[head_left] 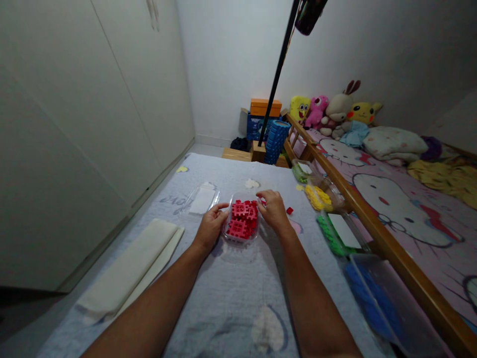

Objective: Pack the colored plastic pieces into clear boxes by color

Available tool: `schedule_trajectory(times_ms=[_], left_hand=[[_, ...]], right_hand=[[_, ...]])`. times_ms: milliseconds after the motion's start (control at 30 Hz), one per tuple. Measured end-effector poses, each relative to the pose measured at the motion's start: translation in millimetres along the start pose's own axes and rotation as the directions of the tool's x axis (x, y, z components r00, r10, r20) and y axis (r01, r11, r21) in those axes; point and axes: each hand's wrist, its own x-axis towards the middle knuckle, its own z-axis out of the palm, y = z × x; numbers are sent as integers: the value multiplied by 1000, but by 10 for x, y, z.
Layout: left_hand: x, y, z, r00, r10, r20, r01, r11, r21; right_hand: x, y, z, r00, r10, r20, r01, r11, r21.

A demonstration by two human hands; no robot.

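Observation:
A clear plastic box (228, 232) full of red interlocking blocks (243, 219) sits on a pale blue mat (231, 293). My left hand (210, 226) grips the box's left side, fingers curled on its rim. My right hand (274, 210) holds the right side, fingers curled over the far corner among the red blocks. One loose red block (289, 211) lies just right of my right hand.
A clear lid (201, 200) lies left of the box. A folded white cloth (130, 268) lies nearer left. Boxes of green (301, 171), yellow (318, 197), green (330, 233) and blue (367, 293) blocks line the wooden bed rail (376, 233). A black pole (278, 74) stands behind.

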Motion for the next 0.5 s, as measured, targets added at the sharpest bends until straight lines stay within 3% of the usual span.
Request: schedule_trajectory(times_ms=[167, 300, 500], left_hand=[[-4, 8, 5, 1000, 1, 1, -1, 1000, -17], [-12, 17, 16, 1000, 8, 4, -8, 999, -32], [7, -6, 1, 1000, 10, 4, -10, 999, -31]], right_hand=[[-24, -87, -63, 988, -73, 138, 69, 997, 31], [-49, -263, -40, 953, -98, 287, 124, 990, -73], [-69, -427, 54, 942, -82, 326, 144, 975, -172]])
